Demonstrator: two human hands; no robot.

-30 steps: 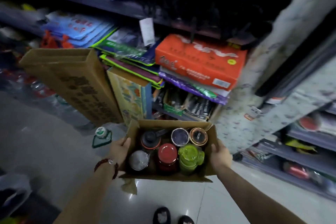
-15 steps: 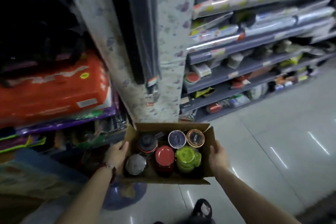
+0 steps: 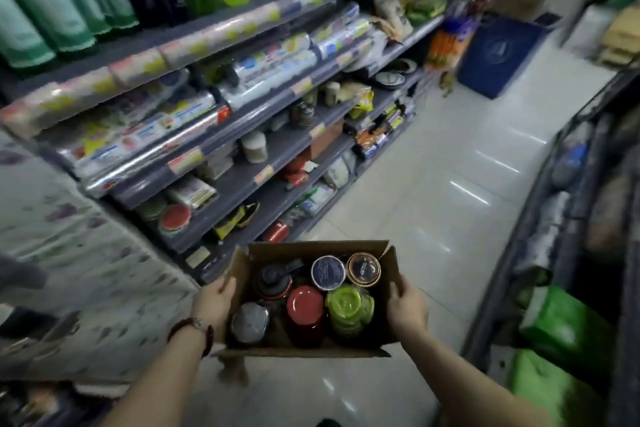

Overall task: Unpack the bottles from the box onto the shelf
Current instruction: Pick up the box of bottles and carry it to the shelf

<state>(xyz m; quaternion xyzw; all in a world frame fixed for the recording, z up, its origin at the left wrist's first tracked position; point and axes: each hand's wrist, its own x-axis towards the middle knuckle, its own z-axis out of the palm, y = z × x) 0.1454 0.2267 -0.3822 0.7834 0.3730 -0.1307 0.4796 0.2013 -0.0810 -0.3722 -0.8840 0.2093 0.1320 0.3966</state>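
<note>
A: Where is the box (image 3: 389, 263)?

B: Held in the air over the tiled floor (image 3: 433, 191), near the viewer, in the aisle; its flaps stand open; the shelf (image 3: 242, 180) runs along the left, from near to far.

A: And the hands?

B: The left hand (image 3: 215, 298) is flat against the box's left wall, fingers pressed together and curled over the top edge; a bead bracelet (image 3: 204, 333) sits on that wrist; the right hand (image 3: 407, 310) clasps the right wall, fingers together, thumb along the rim.

A: What is inside?

B: Six bottles, upright, seen from above; in the far row a dark-lidded bottle (image 3: 275, 277), a grey-blue lid (image 3: 328, 272), a brown-rimmed lid (image 3: 363, 269); in the near row a steel lid (image 3: 250, 322), a red lid (image 3: 304, 305), a green bottle (image 3: 349, 307); they stand close, touching or nearly so.

A: Anything on the right?

B: A second rack (image 3: 568, 218), blurred; green bags (image 3: 561, 333) near its foot; a blue bin (image 3: 498, 52) stands far off.
</note>
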